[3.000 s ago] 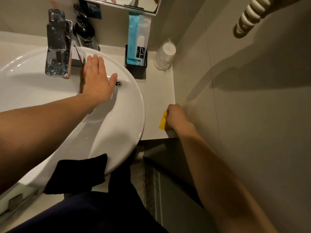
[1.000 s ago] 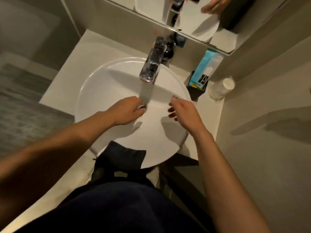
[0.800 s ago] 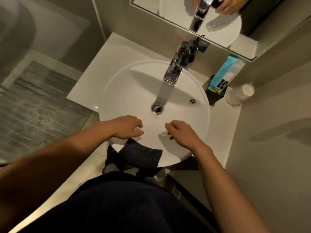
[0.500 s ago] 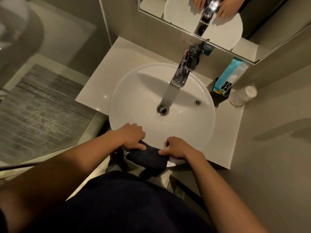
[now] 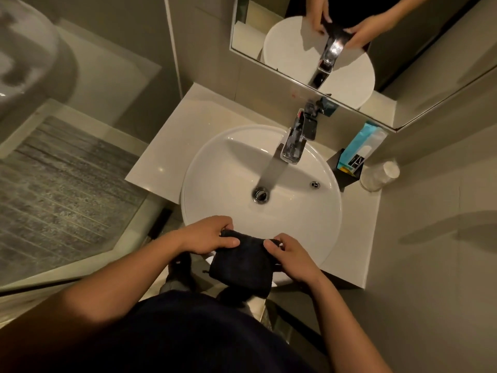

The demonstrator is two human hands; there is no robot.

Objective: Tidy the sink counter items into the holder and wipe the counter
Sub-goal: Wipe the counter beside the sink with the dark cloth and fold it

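A dark cloth [image 5: 242, 262] hangs over the near rim of the round white basin [image 5: 228, 168]. My left hand [image 5: 207, 234] grips its left top corner and my right hand [image 5: 291, 255] grips its right top corner. A black holder [image 5: 340, 168] stands at the back right of the white counter [image 5: 174, 146], with a blue and white packet [image 5: 360, 146] upright in it. Next to it on the right lies a wrapped plastic cup [image 5: 379, 175].
A chrome tap [image 5: 295, 141] reaches over the basin above the drain [image 5: 260, 194]. A mirror [image 5: 295, 30] hangs on the back wall. A wall closes the right side. A glass panel and a grey shower floor [image 5: 59, 189] lie to the left.
My right hand left the counter's right edge and the yellow item there is out of sight. Both hands came back to the basin's near rim and took hold of the dark cloth.
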